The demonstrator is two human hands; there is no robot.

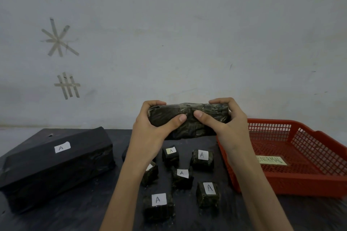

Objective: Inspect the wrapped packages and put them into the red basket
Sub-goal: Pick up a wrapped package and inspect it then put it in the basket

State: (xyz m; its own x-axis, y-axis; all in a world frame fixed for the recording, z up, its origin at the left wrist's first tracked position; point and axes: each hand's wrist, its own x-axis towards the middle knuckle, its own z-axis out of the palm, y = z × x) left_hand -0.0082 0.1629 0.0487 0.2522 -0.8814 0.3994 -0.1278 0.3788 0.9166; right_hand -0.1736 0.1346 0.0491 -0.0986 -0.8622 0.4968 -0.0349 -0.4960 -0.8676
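Note:
I hold a long package (189,120) wrapped in dark shiny film up in front of the wall, above the table. My left hand (152,124) grips its left end and my right hand (225,122) grips its right end, both thumbs pressed on the near face. Below it, several small dark wrapped packages with white "A" labels (158,206) (208,193) (202,158) lie on the black table. The red mesh basket (319,184) stands at the right, with only a yellowish paper label (272,160) on its floor.
A big black wrapped package (56,163) with an "A" label lies at the left of the table (84,217). The grey wall (187,43) rises right behind the table, with tape strips stuck on it at the left.

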